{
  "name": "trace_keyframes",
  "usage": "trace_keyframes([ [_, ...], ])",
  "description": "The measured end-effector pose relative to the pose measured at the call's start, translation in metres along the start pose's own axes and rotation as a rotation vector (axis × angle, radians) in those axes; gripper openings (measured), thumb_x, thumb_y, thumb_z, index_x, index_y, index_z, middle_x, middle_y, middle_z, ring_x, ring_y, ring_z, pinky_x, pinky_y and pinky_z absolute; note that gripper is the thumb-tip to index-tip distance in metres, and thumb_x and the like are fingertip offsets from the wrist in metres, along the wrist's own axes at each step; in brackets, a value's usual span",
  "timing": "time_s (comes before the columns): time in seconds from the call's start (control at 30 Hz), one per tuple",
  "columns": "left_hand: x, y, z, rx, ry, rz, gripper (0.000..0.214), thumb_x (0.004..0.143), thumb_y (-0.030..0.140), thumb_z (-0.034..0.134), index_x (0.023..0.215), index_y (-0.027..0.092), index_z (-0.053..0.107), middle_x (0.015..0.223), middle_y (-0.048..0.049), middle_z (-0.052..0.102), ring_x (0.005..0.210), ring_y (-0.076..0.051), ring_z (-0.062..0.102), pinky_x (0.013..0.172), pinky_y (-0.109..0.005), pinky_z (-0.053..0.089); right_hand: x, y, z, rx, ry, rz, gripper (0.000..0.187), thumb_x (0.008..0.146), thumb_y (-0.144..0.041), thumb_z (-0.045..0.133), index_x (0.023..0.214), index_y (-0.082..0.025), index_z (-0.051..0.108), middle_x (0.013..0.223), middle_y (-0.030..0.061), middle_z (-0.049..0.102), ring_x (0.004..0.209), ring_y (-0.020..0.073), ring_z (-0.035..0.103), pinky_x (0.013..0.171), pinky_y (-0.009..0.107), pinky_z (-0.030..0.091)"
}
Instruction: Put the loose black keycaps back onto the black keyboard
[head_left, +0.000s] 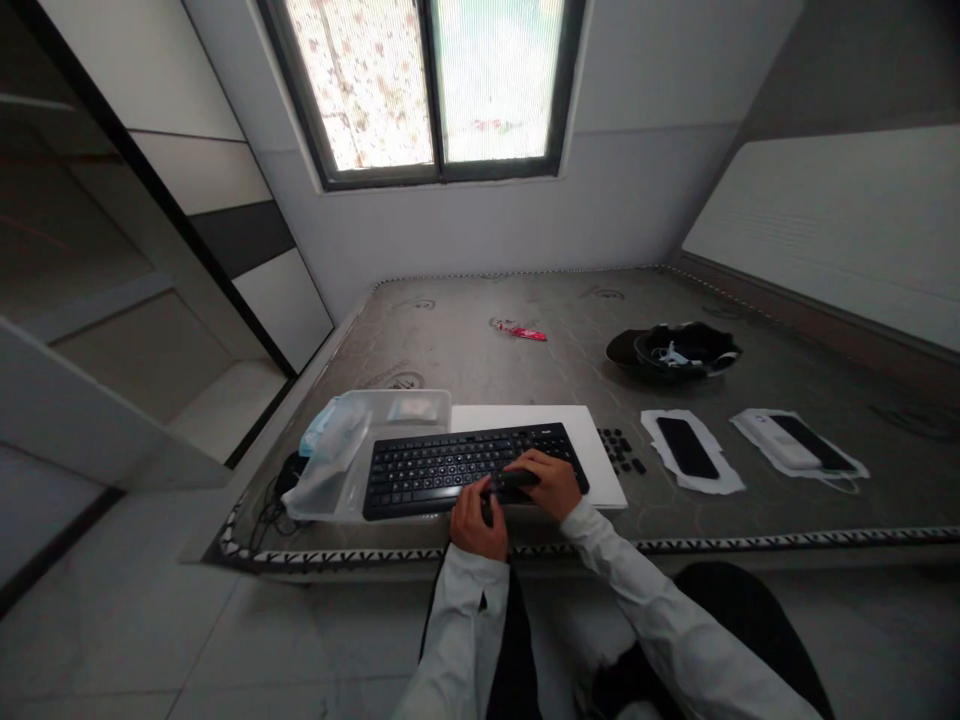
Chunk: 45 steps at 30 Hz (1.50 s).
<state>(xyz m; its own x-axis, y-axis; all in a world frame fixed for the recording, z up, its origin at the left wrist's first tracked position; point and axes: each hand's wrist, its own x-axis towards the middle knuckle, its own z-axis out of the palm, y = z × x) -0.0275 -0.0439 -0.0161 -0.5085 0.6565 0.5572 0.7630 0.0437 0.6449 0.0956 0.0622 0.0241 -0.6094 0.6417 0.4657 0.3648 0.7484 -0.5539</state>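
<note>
Lying across a translucent plastic tray [382,420] and a white board [606,486], a black keyboard [427,472] occupies the near edge of a grey mattress [465,370]. Over its front right portion, the right hand [555,485] has its fingers closed around a small dark object [514,479]; the left hand [478,522] curls just beside, thumb and fingers bent, though whether they pinch anything cannot be told. Loose black keycaps [619,452] lie clustered right of the board. Farther right, a dark rectangular device [687,447] rests on a white wrapper [721,487]. Behind sits a black cap [637,350], upturned, holding white material [673,355]; a red packet [523,332] lies toward the window [495,90].
</note>
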Motion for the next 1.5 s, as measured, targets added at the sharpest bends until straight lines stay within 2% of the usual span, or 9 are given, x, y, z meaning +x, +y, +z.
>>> trace_keyframes([
  [0.1,0.0,-0.002,0.0,-0.026,-0.032,0.029,0.034,0.092,0.029,0.044,0.122,0.018,0.054,0.102,-0.0073,0.065,0.08,-0.014,0.061,0.077,-0.028,0.046,-0.007,-0.002,-0.006,0.043,-0.012,-0.009,0.015,0.08,-0.025,0.064,0.093,-0.027,0.072,0.09,0.0028,0.068,0.08,0.0154,0.064,0.075,0.025,0.048],
  [0.23,-0.002,-0.004,-0.001,-0.057,-0.067,0.132,0.031,0.095,0.031,0.038,0.113,0.021,0.061,0.101,-0.0064,0.066,0.094,-0.016,0.06,0.082,-0.028,0.045,-0.011,-0.003,-0.007,0.108,-0.04,-0.018,0.016,0.077,-0.025,0.067,0.092,-0.026,0.072,0.088,0.0033,0.068,0.079,0.016,0.064,0.072,0.026,0.048],
  [0.4,-0.001,-0.006,-0.005,-0.147,-0.057,0.119,0.025,0.093,0.031,0.043,0.096,0.019,0.065,0.093,-0.0055,0.068,0.089,-0.015,0.061,0.081,-0.028,0.048,-0.013,-0.004,-0.004,0.254,-0.032,-0.01,0.017,0.074,-0.035,0.071,0.086,-0.023,0.072,0.083,0.005,0.068,0.075,0.0174,0.063,0.069,0.028,0.05],
  [0.6,-0.001,-0.003,-0.006,-0.189,-0.019,0.162,0.021,0.093,0.028,0.045,0.096,0.018,0.064,0.089,-0.0047,0.068,0.085,-0.014,0.061,0.079,-0.027,0.049,-0.016,-0.004,-0.002,0.331,0.01,0.012,0.024,0.073,-0.041,0.072,0.083,-0.02,0.072,0.078,0.0063,0.067,0.071,0.0173,0.063,0.065,0.029,0.051],
  [0.77,0.001,0.0,-0.007,-0.177,-0.02,0.183,0.02,0.092,0.028,0.047,0.093,0.018,0.064,0.088,-0.0044,0.068,0.084,-0.014,0.062,0.078,-0.026,0.05,-0.02,-0.001,-0.003,0.308,-0.003,-0.005,0.022,0.073,-0.038,0.072,0.088,-0.021,0.072,0.081,0.0052,0.066,0.074,0.0166,0.063,0.068,0.028,0.051],
  [0.93,0.001,0.0,-0.005,-0.164,-0.092,0.216,0.023,0.093,0.029,0.044,0.093,0.019,0.065,0.087,-0.0046,0.069,0.082,-0.014,0.063,0.077,-0.026,0.05,-0.024,0.006,-0.01,0.269,-0.071,-0.033,0.017,0.079,-0.031,0.068,0.094,-0.025,0.073,0.086,0.0039,0.068,0.08,0.0154,0.064,0.073,0.027,0.05],
  [1.33,0.001,-0.005,0.0,-0.135,-0.194,0.396,0.022,0.092,0.023,0.046,0.1,0.02,0.066,0.088,-0.0022,0.072,0.08,-0.011,0.067,0.075,-0.02,0.051,-0.033,0.023,-0.018,0.202,-0.122,0.007,0.017,0.073,-0.023,0.073,0.089,-0.025,0.074,0.085,0.0012,0.069,0.078,0.0138,0.064,0.072,0.023,0.048],
  [1.43,0.001,-0.002,0.001,-0.134,-0.2,0.404,0.024,0.091,0.021,0.047,0.109,0.02,0.063,0.093,-0.0029,0.071,0.083,-0.011,0.066,0.078,-0.02,0.051,-0.032,0.03,-0.029,0.207,-0.113,0.006,0.018,0.074,-0.021,0.071,0.091,-0.026,0.073,0.087,0.0008,0.069,0.08,0.0136,0.064,0.074,0.023,0.048],
  [1.5,0.0,0.001,0.002,-0.123,-0.215,0.374,0.023,0.091,0.021,0.046,0.106,0.02,0.064,0.092,-0.0031,0.07,0.084,-0.011,0.066,0.079,-0.02,0.051,-0.028,0.041,-0.044,0.183,-0.069,0.037,0.017,0.077,-0.022,0.069,0.093,-0.026,0.072,0.089,0.0012,0.069,0.083,0.0139,0.064,0.076,0.024,0.047],
])
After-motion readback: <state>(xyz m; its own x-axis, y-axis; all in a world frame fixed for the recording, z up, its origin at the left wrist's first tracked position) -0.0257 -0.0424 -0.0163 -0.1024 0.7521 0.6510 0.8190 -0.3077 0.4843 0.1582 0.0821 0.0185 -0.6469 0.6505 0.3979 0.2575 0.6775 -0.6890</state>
